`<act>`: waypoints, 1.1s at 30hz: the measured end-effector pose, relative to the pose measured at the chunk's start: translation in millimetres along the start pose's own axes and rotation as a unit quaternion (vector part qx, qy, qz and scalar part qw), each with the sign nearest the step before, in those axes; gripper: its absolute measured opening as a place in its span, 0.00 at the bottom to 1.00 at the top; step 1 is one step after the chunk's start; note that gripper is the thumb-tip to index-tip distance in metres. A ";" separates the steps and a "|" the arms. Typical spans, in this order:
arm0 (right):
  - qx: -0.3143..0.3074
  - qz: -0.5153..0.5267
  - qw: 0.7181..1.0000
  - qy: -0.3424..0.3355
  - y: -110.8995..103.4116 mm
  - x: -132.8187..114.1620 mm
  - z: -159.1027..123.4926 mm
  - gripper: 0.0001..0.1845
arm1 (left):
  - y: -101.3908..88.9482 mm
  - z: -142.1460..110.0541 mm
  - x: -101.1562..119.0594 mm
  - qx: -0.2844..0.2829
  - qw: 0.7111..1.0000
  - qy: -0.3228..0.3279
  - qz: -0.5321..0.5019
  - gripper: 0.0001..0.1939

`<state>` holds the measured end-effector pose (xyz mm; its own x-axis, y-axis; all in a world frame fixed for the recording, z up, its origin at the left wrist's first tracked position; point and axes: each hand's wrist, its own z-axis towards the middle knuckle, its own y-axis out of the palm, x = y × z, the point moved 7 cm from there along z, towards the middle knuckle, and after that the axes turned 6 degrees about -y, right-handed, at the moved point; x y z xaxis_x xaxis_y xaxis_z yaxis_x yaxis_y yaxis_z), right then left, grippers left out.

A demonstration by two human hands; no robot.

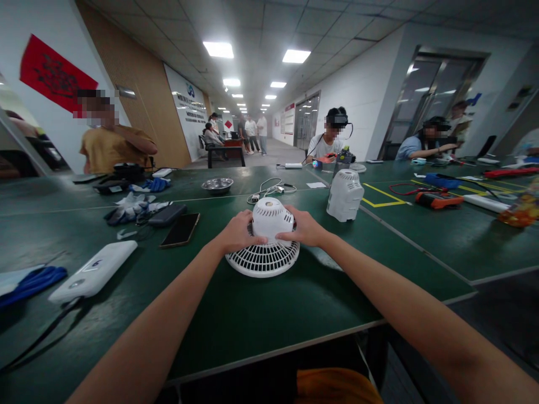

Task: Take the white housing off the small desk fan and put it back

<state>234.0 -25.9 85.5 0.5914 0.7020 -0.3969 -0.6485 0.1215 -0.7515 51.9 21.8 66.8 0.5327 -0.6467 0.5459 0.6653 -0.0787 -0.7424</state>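
A small white fan [265, 247] lies face down on the green table [252, 320], its round grille on the tabletop and its domed motor housing pointing up. My left hand [239, 231] grips the housing from the left with curled fingers. My right hand [304, 227] grips it from the right. Both hands are closed around the housing. A second white vented fan part [345, 194] stands upright a little to the right and behind.
A black phone [181, 230], a dark power bank [167, 214], gloves [130, 206] and a white power bank [95, 272] lie left. A metal bowl [217, 184] and white cable [269, 188] sit behind. Orange tool [438, 200] at right. Other people sit around the table.
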 end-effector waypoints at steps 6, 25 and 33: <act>-0.001 -0.026 1.000 -0.011 -3.5 -4.3 -2.1 0.52 | -2.5 0.1 -4.1 0.007 1.000 -0.009 0.029 0.33; -0.054 0.068 0.996 -0.015 11.6 -17.0 -3.1 0.50 | -7.8 -8.7 26.4 -0.012 0.995 0.086 -0.051 0.56; -0.056 0.087 0.995 0.010 7.8 -21.2 -0.6 0.46 | -8.9 -6.7 29.2 0.005 0.997 0.070 -0.029 0.50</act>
<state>216.7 -40.3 87.7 0.4847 0.6909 -0.5364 -0.6857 -0.0806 -0.7234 58.0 -1.5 86.7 0.4157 -0.7409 0.5275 0.6978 -0.1121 -0.7074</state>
